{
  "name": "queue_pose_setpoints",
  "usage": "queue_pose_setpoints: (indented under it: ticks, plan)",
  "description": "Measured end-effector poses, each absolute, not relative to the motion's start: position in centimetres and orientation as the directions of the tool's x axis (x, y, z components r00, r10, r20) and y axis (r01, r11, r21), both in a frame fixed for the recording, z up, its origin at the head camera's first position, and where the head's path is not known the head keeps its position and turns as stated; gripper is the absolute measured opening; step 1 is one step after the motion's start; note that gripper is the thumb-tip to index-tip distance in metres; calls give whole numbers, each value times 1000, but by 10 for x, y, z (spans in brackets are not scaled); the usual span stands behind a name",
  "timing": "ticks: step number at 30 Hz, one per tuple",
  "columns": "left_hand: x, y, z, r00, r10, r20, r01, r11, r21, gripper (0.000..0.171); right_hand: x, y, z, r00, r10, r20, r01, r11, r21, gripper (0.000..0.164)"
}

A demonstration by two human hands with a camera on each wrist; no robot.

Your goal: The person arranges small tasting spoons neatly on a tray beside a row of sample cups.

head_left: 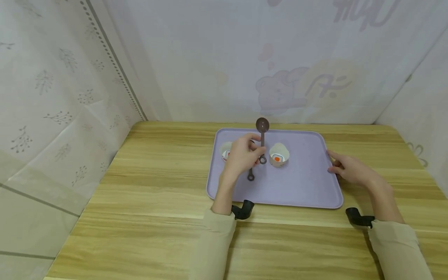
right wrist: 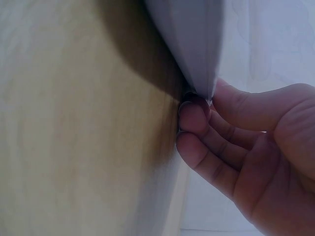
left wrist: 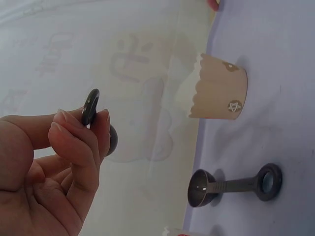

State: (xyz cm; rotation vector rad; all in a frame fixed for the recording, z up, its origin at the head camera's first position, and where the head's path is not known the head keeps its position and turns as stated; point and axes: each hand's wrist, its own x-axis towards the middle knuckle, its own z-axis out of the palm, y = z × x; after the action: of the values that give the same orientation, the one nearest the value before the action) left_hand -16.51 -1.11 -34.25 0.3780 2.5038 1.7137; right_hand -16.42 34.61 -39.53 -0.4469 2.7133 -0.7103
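Above the lavender tray (head_left: pixel 304 182), my left hand (head_left: pixel 242 154) pinches a dark brown measuring spoon (head_left: pixel 262 125) by its handle, bowl pointing away from me. The ring end of that handle shows between the fingertips in the left wrist view. A second measuring spoon (left wrist: pixel 236 186) lies on the tray beneath this hand. Two paper baking cups stand on the tray: the right cup (head_left: pixel 279 155) has an orange and white mark inside, and the left cup (head_left: pixel 225 151) is partly hidden by the hand. My right hand (head_left: pixel 351 169) pinches the tray's right rim, thumb above, fingers beneath.
The tray lies on a wood-grain table (head_left: pixel 150 182) near its back edge. Behind it hangs a pale printed curtain (head_left: pixel 210 70), with a leaf-patterned cloth (head_left: pixel 63 89) on the left. Black wrist mounts (head_left: pixel 243 210) sit at both cuffs.
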Motion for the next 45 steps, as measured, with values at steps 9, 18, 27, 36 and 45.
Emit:
queue_pose_setpoints:
  ticks: [9, 18, 27, 36, 45]
  plan:
    - [-164, -2, -344, -966, 254, 53, 136, 320, 938, 31, -164, 345, -395, -909, -362, -206, -209, 825, -526, 66]
    - [-162, 9, -343, -967, 253, 41, 113, 277, 954, 32, -164, 345, -395, -909, -370, -193, -226, 825, -518, 65]
    - [-160, 21, -344, -969, 241, 56, 119, 256, 959, 30, -165, 345, -395, -910, -357, -211, -206, 831, -517, 67]
    - [-160, 32, -347, -967, 248, 50, 109, 230, 967, 29, -164, 343, -394, -912, -351, -212, -201, 834, -514, 67]
    - [-160, 41, -351, -967, 249, 45, 101, 217, 971, 28, -164, 345, -395, -910, -356, -212, -202, 827, -524, 67]
